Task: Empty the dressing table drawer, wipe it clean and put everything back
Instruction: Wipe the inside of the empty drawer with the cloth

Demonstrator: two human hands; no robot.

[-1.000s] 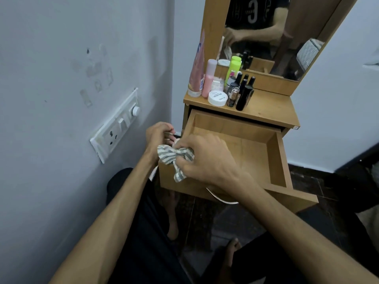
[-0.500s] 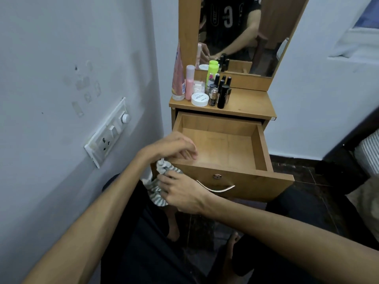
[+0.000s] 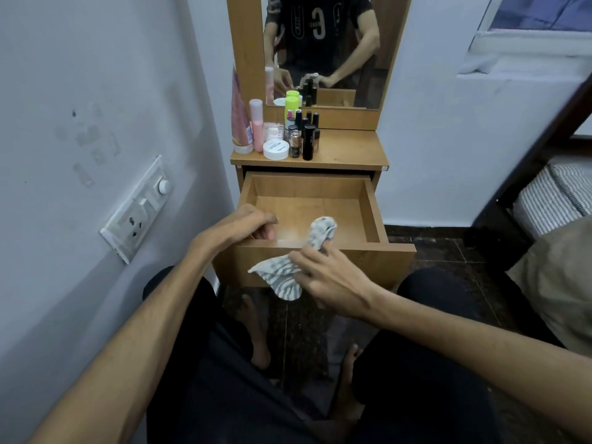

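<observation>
While the drawer stands pulled out and bare inside, this is how things lie, near to far.

Right hand: right hand point(image 3: 330, 277) pinches the cloth point(image 3: 282, 274) in curled fingers, just over the drawer's front edge.

Cloth: striped, one end hanging down the drawer front, the other bunched end point(image 3: 323, 229) raised over the drawer floor. It looks soft, light and floppy, so I judge it best balled in the palm rather than held by a corner, or the loose tail will drag.

Left hand: left hand point(image 3: 253, 222) has its fingers curled over the front left corner of the drawer point(image 3: 307, 206), gripping that edge, apparently to steady it.

Drawer room: the floor is open from wall to wall; the stiff side walls and back corners are the tight places, and fingertips pressed through the cloth should reach them.

Table: the bottles and jars point(image 3: 288, 136) crowd the left half of the table point(image 3: 349, 149), close behind the drawer. They look small, light and easily toppled, some perhaps glass; take each upright by its body.

Mirror: the mirror point(image 3: 323, 49) rises from the table's back edge.
</observation>
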